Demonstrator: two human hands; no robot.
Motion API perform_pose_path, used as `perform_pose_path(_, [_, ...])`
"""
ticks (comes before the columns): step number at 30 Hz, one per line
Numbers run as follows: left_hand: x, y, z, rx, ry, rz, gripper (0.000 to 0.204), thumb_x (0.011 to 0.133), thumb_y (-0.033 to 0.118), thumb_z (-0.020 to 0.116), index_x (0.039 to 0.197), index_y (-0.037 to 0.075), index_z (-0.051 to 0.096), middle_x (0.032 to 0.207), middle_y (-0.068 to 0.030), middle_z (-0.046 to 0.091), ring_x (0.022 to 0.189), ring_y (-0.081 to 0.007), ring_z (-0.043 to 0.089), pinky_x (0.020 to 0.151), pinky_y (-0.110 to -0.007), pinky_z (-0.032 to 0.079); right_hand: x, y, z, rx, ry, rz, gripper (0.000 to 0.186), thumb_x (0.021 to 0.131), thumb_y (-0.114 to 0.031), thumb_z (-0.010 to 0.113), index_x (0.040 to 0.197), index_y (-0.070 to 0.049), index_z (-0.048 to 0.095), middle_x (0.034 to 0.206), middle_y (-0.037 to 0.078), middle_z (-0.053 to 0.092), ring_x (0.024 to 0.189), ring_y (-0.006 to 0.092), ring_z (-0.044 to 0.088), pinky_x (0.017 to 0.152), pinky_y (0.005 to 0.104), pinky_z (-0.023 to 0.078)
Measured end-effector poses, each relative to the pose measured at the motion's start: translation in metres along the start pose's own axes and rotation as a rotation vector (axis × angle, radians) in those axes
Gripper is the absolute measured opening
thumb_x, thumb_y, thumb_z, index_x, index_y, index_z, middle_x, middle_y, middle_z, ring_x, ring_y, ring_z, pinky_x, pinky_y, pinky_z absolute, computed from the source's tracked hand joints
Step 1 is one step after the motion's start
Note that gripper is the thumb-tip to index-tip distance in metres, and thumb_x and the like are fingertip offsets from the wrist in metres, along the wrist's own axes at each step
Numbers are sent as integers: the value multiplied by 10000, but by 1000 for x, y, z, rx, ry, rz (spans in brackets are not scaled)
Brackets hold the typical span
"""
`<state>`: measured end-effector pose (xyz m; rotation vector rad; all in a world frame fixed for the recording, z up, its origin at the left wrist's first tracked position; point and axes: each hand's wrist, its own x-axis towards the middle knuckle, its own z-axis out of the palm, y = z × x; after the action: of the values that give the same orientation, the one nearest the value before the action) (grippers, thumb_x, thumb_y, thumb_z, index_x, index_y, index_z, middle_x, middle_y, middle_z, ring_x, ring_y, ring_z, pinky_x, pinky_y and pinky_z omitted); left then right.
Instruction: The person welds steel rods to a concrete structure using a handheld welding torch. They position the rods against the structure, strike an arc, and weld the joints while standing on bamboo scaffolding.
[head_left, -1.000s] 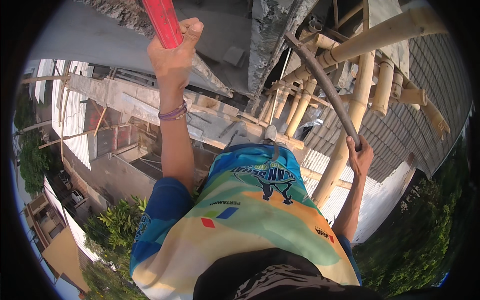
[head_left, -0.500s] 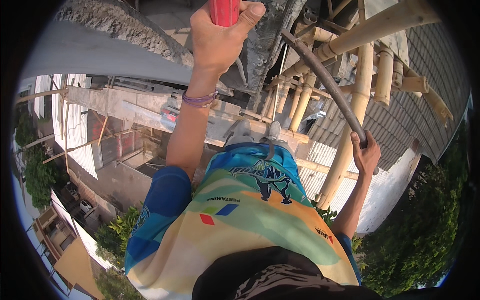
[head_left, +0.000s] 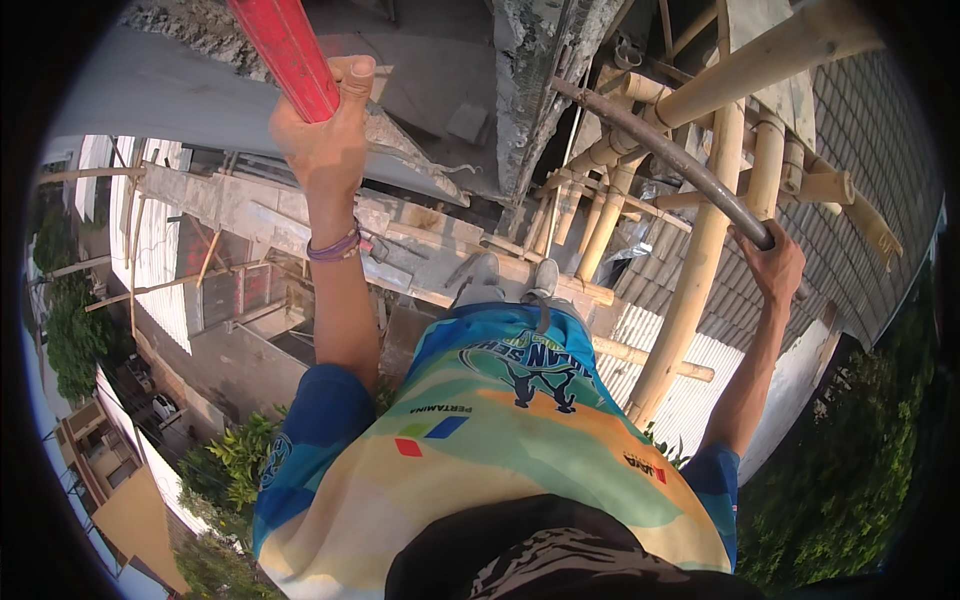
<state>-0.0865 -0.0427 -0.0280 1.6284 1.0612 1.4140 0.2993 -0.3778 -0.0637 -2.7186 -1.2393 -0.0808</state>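
Note:
My left hand (head_left: 325, 140) is raised at the upper left, its fingers wrapped round a red straight-sided bar (head_left: 285, 50) that runs out of the top edge. Out to the right, my right hand (head_left: 778, 265) grips the near end of a brown metal pipe (head_left: 670, 155). The pipe slants away to the upper left and crosses in front of bamboo poles. Its far end lies beside the rough edge of a grey concrete column (head_left: 525, 80).
My shoes stand on a narrow scaffold plank (head_left: 430, 285). Bamboo poles (head_left: 705, 280) cross at the right, above a corrugated roof (head_left: 850, 140). A smooth grey wall (head_left: 190, 95) rises at the upper left. Ground and rooftops lie far below at the left; a tree (head_left: 820, 490) stands lower right.
My left hand has moved left with the red bar, which now tilts and shows more length. The right hand has shifted right and away from me, at the pipe's near end.

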Motion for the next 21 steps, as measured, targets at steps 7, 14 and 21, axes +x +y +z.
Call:
perform_pose_path(7, [19, -20, -54, 26, 278, 45, 417, 794, 337, 890, 933, -4, 694, 953, -101, 704, 638, -109, 562, 605, -275, 467, 77, -2, -75, -193, 240, -328, 310, 729, -367, 839, 895, -133, 720, 738, 84, 693, 731, 307, 694, 668, 409, 522])
perform_pose_path(14, [84, -49, -89, 436, 543, 258, 633, 645, 471, 958, 906, -25, 664, 927, -87, 687, 778, -204, 632, 773, -340, 523, 147, -19, -128, -339, 226, -459, 294, 702, -260, 827, 934, -145, 686, 869, 44, 715, 833, 292, 693, 724, 408, 532])
perform_pose_path(21, [124, -58, -93, 507, 601, 170, 665, 569, 470, 992, 887, -13, 662, 837, -83, 668, 751, -197, 629, 739, -329, 526, 218, -46, -158, -484, 598, -819, 351, 731, -189, 770, 1075, -196, 699, 976, 22, 729, 970, 279, 685, 822, 399, 555])
